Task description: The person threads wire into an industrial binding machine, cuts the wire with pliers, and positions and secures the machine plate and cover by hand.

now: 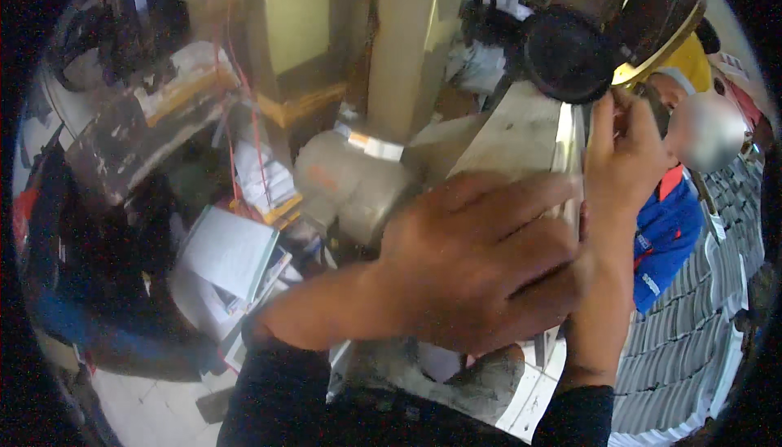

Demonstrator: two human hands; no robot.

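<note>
Both my hands work in front of a machine, close to a round black disc-like part (568,56). My left hand (481,264) is curled, its fingertips by a pale, narrow strip-like edge (568,149) below the disc. What lies between those fingers is hidden. Farther right, my right hand (626,141) is raised just under the disc's right side, with thumb and fingers bent together in a pinch. Any small thing in that pinch cannot be made out. A pale, wedge-shaped surface (509,133) lies behind my left hand. Motion blurs the picture.
A grey motor-like cylinder (350,182) stands left of my hands. Papers (228,251) lie beyond my left forearm, with thin red wires (236,80) hanging above. At right are a person in a blue shirt (669,235) and rows of stacked grey pieces (684,341).
</note>
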